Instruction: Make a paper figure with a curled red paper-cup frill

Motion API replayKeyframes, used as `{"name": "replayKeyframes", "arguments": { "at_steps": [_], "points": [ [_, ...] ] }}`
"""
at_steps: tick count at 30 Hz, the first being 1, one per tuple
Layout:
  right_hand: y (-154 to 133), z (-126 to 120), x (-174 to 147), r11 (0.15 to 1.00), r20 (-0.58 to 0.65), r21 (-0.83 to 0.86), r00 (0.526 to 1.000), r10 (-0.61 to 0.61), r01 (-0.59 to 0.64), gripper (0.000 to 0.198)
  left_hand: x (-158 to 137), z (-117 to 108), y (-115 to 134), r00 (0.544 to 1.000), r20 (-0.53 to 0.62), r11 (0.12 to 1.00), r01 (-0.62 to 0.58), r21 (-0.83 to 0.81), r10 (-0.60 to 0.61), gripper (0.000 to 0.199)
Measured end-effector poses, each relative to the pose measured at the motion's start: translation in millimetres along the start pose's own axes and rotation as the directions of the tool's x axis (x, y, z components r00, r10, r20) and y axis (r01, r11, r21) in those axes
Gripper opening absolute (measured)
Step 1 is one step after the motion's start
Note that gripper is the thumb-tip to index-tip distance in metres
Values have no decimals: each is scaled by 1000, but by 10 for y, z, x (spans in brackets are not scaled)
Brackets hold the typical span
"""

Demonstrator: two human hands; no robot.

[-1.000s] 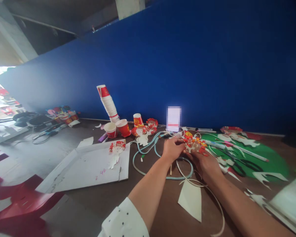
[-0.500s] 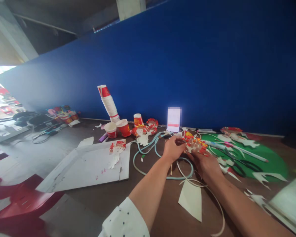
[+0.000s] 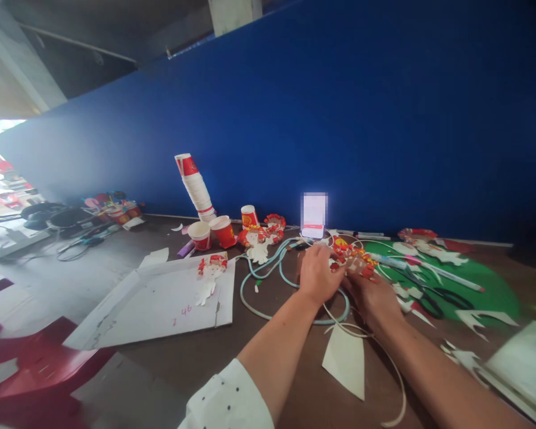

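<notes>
Between my hands is a cut paper piece in red, yellow and brownish white, with a frilled edge like that of a cut-up paper cup. My left hand closes on its left side, fingers partly hidden. From below and the right, my right hand grips the same piece, its fingertips mostly out of sight beneath it. Just behind lies a bit of red and yellow cup paper. A pale blue cable loops over the table around my left hand.
Red and white paper cups stand near a tall leaning cup stack. Scissors, a marker and paper scraps lie on a green sheet. A white board holds another frilled cutout. Behind rises a blue partition.
My left hand has shifted slightly right and turned over the cut paper piece. My right hand stays nearly in place, and the surroundings look the same.
</notes>
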State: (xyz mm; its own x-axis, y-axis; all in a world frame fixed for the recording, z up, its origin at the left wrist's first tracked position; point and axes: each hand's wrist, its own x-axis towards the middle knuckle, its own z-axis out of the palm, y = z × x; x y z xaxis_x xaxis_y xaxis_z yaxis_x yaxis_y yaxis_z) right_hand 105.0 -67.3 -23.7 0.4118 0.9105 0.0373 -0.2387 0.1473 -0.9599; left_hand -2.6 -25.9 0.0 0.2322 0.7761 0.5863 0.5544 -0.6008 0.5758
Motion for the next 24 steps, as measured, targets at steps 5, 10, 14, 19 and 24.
{"name": "replayKeyframes", "arguments": {
  "at_steps": [5,10,14,19,24],
  "points": [
    [-76,64,-65,994,-13,67,996,85,-84,22,-1,26,-68,1000,-15,999,-17,48,18,20],
    [-60,61,-51,991,-24,77,994,111,-109,24,3,19,-87,998,-54,996,29,82,-24,14],
    [22,22,-1,989,-15,98,993,116,-114,22,16,30,-110,992,-61,991,115,67,-112,15],
    [78,-6,34,992,-18,98,996,85,-83,21,26,40,-131,990,-40,991,132,-8,-132,20],
    [54,-1,17,986,-11,124,994,111,-109,24,36,-5,-114,992,-12,992,127,-22,-128,22]
  ]
}}
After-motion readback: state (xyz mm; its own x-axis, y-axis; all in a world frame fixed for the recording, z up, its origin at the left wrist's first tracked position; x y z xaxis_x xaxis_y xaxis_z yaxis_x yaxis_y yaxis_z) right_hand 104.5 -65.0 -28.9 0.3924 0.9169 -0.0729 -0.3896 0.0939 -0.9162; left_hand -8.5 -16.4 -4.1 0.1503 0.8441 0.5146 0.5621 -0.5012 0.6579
